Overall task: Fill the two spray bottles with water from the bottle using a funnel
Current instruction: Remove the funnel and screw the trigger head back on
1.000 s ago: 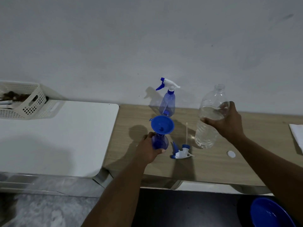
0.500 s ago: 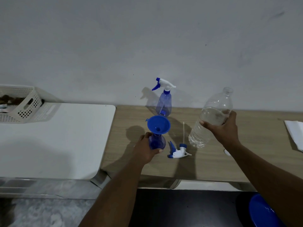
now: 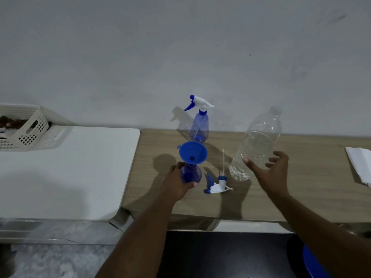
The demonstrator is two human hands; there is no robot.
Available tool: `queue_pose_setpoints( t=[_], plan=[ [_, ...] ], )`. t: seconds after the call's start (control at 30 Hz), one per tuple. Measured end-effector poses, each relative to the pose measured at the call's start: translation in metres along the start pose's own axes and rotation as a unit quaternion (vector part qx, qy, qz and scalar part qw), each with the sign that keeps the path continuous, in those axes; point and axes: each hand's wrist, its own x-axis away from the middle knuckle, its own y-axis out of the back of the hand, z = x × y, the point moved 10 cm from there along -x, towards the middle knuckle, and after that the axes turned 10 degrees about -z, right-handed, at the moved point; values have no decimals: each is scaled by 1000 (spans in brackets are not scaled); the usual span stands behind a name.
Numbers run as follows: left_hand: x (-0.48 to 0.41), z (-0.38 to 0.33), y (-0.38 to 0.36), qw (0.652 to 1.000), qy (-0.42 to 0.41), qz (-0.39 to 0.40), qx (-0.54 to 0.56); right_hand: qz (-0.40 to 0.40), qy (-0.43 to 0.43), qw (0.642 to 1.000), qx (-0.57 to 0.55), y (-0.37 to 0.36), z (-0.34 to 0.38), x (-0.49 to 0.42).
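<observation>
Two spray bottles matter to us, and we place everything from the blue funnel [image 3: 193, 152], which is seated in the neck of the near spray bottle [image 3: 190, 173]. Our left hand [image 3: 177, 182] wraps that bottle, fingers closed round its body, likely to keep it from tipping under the pour. Its removed trigger head [image 3: 216, 184] lies on the wooden worktop [image 3: 301, 187] just right of the funnel, so the neck is free. Behind the funnel, by the wall, the second spray bottle [image 3: 199, 125] stands upright and capped, waiting. Right of the funnel the water bottle [image 3: 257, 143] leans, uncapped. Our right hand [image 3: 270, 175] cradles its lower part, fingers [image 3: 275, 159] spread; whether they grip firmly we cannot tell.
</observation>
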Motion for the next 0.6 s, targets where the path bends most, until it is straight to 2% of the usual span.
queue_pose_setpoints(
  t=[0.07,0.1,0.23,0.33,0.43,0.6],
  plan=[
    [0,-1,-1,1000,1,5,-4,-28,20,999,-18,-2,5,36],
    [0,-1,-1,1000,1,6,-10,-10,39,999,-28,-11,13,57],
    [-1,1,-4,999,15,12,-29,134,139,980,-41,-67,72,111],
    [1,10,-1,998,56,-5,7,187,207,960,-3,-105,112,108],
    [2,19,-5,996,78,0,45,224,207,952,35,-136,124,95],
    [-1,19,-5,995,83,-19,57,248,195,949,19,-156,128,88]
  ],
)
